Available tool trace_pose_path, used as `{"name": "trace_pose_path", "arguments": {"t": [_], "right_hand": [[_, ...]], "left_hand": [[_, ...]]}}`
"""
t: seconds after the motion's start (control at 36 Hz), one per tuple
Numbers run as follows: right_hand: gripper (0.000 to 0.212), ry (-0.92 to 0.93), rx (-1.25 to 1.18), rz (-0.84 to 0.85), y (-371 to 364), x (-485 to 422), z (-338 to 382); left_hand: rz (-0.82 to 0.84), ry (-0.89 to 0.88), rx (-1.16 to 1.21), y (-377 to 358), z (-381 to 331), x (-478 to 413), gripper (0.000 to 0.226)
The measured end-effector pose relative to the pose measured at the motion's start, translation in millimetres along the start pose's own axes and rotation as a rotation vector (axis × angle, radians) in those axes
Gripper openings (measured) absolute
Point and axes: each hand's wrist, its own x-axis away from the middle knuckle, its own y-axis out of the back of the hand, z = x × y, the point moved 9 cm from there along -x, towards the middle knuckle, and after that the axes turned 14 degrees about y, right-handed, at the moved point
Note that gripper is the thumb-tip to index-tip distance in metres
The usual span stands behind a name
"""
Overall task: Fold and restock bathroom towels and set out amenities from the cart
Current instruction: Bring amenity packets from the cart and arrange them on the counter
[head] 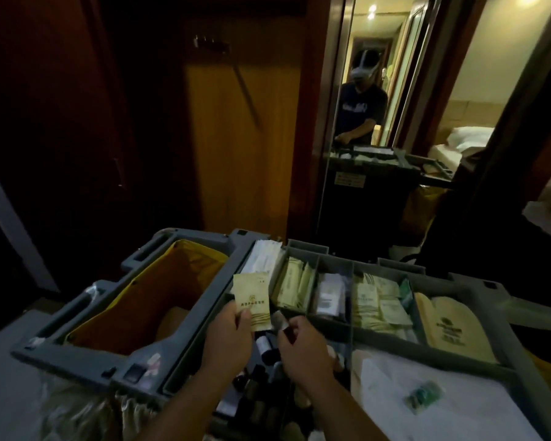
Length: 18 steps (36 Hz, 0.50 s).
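Cream packets (252,299) are pinched upright in the curled fingers of the left hand (231,329), likely gathered for the bathroom, while a small dark item (281,321) at their four o'clock is gripped by the right hand (301,343) above the cart tray (468,280)

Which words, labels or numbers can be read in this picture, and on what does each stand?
Nothing reads clearly.
Packets in the left hand: an emblem and a row of characters, too blurred.
Slippers in the cart tray: dark printed logo, too blurred.
Pale packets in the tray: print too small.
Label on the cart seen in the mirror: too small.
Shirt print in the mirror: blurred.
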Motion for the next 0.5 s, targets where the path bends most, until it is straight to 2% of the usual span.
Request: {"name": "trace_pose_path", "arguments": {"t": [0.08, 0.25, 0.33, 0.44, 0.5], "right_hand": [[0.021, -0.017, 0.173, 0.117, -13, -20, -9], [0.006, 0.062, 0.503, 0.331, -37, -50, -8], [0.016, 0.11, 0.652, 0.412, -46, -56, -13], [0.03, 0.129, 0.665, 0.473, -49, -62, -19], [0.033, 0.123, 0.567, 0.451, -48, -65, -20]], "left_hand": [[0.008, 0.012, -0.026, -11, 0, -24, 0.018], [0.037, 0.034, -0.105, -30, 5, -58, 0.023], [0.045, 0.032, -0.107, -38, 6, -64, 0.025], [0.054, 0.032, -0.114, -46, 5, -69, 0.024], [0.059, 0.031, -0.106, -51, 3, -73, 0.022]]}}
